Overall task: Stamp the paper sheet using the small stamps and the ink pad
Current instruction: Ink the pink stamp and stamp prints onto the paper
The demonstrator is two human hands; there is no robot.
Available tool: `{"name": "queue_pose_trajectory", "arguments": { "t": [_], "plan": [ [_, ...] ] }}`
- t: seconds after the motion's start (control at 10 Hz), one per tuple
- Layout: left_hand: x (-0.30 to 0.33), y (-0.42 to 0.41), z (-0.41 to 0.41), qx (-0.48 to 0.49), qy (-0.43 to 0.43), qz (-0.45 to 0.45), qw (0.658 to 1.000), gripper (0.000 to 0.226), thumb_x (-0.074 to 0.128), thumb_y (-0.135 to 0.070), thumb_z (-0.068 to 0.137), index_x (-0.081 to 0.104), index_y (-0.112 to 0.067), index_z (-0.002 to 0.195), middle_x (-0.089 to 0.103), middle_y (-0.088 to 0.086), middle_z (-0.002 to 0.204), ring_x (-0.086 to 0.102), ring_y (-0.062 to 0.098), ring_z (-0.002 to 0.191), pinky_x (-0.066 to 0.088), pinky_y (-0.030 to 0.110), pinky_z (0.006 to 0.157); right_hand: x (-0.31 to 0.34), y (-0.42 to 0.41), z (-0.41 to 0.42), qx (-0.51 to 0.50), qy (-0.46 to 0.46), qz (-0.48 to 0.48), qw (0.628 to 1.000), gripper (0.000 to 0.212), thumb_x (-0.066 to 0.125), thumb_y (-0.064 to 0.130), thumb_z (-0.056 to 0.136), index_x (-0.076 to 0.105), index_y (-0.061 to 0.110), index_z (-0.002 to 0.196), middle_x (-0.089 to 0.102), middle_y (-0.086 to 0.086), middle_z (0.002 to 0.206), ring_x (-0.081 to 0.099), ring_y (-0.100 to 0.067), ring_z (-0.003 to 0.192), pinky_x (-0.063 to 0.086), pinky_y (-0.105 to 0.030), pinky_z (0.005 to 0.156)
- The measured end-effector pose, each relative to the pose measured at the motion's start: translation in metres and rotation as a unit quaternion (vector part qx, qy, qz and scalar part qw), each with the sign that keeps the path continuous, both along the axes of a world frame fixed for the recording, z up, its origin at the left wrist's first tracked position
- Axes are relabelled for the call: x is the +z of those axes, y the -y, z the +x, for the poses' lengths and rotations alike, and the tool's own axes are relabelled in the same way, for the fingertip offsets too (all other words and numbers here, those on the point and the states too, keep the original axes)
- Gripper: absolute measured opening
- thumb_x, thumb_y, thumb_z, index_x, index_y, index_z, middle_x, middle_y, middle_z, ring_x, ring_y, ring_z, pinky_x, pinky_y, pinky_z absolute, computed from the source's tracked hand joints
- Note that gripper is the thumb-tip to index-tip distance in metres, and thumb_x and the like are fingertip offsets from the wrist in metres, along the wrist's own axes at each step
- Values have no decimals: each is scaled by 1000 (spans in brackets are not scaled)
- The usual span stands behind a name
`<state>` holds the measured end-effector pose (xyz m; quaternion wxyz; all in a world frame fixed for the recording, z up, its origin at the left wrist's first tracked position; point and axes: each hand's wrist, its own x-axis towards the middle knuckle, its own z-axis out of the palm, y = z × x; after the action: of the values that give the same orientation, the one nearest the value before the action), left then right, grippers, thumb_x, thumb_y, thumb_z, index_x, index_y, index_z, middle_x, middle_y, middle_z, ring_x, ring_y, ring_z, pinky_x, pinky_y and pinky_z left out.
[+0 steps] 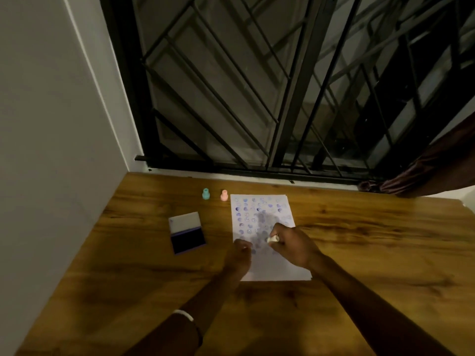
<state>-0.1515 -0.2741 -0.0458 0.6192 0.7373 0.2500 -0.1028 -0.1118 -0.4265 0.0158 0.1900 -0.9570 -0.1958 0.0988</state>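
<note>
A white paper sheet lies on the wooden table, its upper half covered with rows of blue stamp marks. My right hand is closed on a small white stamp, held over the sheet's middle. My left hand rests with curled fingers on the sheet's left edge, pressing it down. The ink pad lies open to the left of the sheet, its dark pad toward me and its lid flipped back. A teal stamp and a pink stamp stand upright beyond the sheet's top left corner.
A white wall runs along the table's left side. A black window grille stands right behind the table's far edge. A dark curtain hangs at the back right corner.
</note>
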Motion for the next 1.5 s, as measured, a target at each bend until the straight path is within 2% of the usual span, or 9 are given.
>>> {"name": "queue_pose_trajectory", "arguments": {
  "t": [0.1, 0.2, 0.3, 0.5, 0.9, 1.1, 1.2, 1.3, 1.5],
  "plan": [
    [11, -25, -2, 107, -69, -217, 968, 18, 51, -18, 98, 59, -7, 86, 59, 6, 78, 54, 15, 65, 46, 22, 57, -3, -27, -6, 28, -7, 12, 1000, 10, 55, 31, 90, 55, 21, 94, 71, -2, 91, 64, -20, 80, 55, -37, 71],
    [15, -49, -10, 135, -45, -294, 945, 17, 51, -9, 96, 60, -4, 83, 61, 13, 86, 59, 22, 77, 51, 36, 81, -4, -53, -11, 60, -11, 34, 998, 9, 56, 30, 90, 54, 21, 91, 70, -2, 87, 63, -20, 78, 52, -37, 67],
    [18, -61, -10, 158, -33, -294, 942, 22, 48, -13, 98, 62, 1, 107, 62, 19, 111, 61, 35, 104, 49, 46, 94, -5, -74, -14, 92, -6, 49, 994, 8, 55, 28, 91, 54, 21, 90, 68, -2, 83, 63, -20, 74, 53, -42, 65],
    [24, -72, -10, 194, -14, -296, 935, 24, 45, -19, 99, 62, -3, 104, 67, 16, 105, 65, 30, 91, 53, 38, 74, -18, -104, -16, 132, -13, 31, 991, 17, 55, 15, 86, 55, 19, 103, 69, -7, 90, 66, -24, 80, 49, -34, 58],
    [25, -78, 6, 198, 14, -269, 942, 23, 41, -18, 101, 53, -3, 115, 62, 6, 96, 60, 22, 92, 52, 30, 73, -39, -130, -1, 91, -61, 41, 993, 34, 55, 21, 96, 55, 9, 128, 60, -14, 128, 58, -26, 116, 44, -34, 101],
    [25, -84, 15, 163, 27, -218, 962, 42, 39, -23, 102, 41, 0, 137, 48, 24, 139, 46, 37, 129, 39, 48, 106, -34, -129, 18, 96, -15, 52, 994, 23, 65, 17, 83, 60, 21, 105, 68, -5, 104, 65, -23, 95, 56, -40, 83],
    [23, -96, 35, 122, 23, -177, 976, 37, 43, -22, 100, 50, 0, 128, 52, 26, 135, 50, 42, 125, 45, 43, 96, -32, -133, 39, 77, -23, 28, 996, 24, 60, 14, 83, 59, 24, 105, 65, -2, 101, 63, -23, 94, 55, -38, 82],
    [15, -108, 54, 88, 31, 19, 995, 33, 42, -27, 101, 51, -9, 127, 54, 15, 133, 50, 32, 123, 39, 40, 107, -29, -140, 60, 80, 12, 12, 997, 27, 63, 19, 84, 61, 24, 111, 66, -2, 107, 63, -23, 97, 54, -37, 84],
    [1, -151, 91, 47, 124, 109, 985, 24, 51, -22, 98, 62, -1, 93, 63, 12, 81, 61, 27, 75, 52, 45, 79, -30, -163, 110, 108, 115, -28, 987, 30, 70, 15, 81, 66, 15, 110, 68, -13, 115, 61, -32, 107, 47, -44, 97]
  ]
}}
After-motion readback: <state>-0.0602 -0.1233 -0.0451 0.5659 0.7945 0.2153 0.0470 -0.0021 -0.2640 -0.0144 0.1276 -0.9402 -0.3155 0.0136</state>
